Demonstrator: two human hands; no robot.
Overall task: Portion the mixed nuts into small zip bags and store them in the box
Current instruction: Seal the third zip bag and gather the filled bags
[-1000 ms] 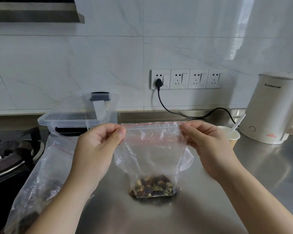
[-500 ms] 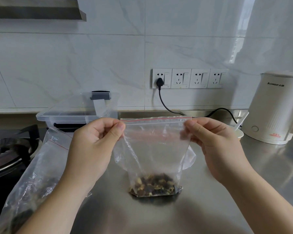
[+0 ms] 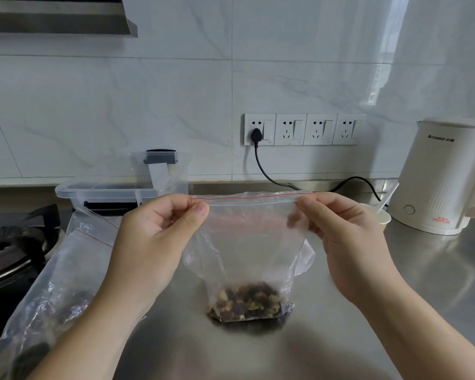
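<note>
Far left on the worktop [image 3: 395,311] stands the clear box [image 3: 126,185]. The left hand [image 3: 159,237] pinches the left end of the zip bag [image 3: 250,242]; its red-lined seal runs level, left to right, to the right hand [image 3: 337,237], pinching the other end. The nuts [image 3: 244,301] sit below, on the worktop. Sealing likely comes next, along that line.

Single head-worn wide-angle view, facing forward and down.
Looks from above the counter's [image 3: 436,270] near edge toward the tiled back wall [image 3: 148,105]; close in, forearms entering from the bottom edge, strong wide-angle bending at the frame sides. No second view, so no overlap.
</note>
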